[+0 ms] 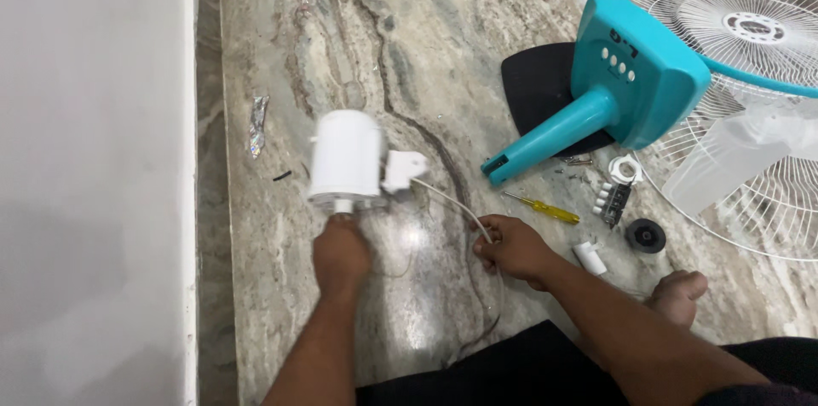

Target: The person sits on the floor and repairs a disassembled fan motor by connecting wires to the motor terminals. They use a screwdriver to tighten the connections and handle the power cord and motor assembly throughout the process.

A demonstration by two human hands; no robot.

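My left hand (341, 254) grips the short shaft under a white cylindrical fan motor housing (345, 157) and holds it up above the marble floor. A white bracket (402, 171) sticks out on its right side. From there a white cable (447, 199) runs to my right hand (511, 246), which pinches it with closed fingers. The housing looks slightly blurred.
A teal fan stand with a button panel (635, 78) lies on the floor with its black base (537, 86). White fan guards and a blade (750, 133) lie at the right. A yellow screwdriver (545, 208), small parts (615, 197), a black knob (645, 236) and my foot (679, 293) are nearby. A white wall (94, 176) stands at the left.
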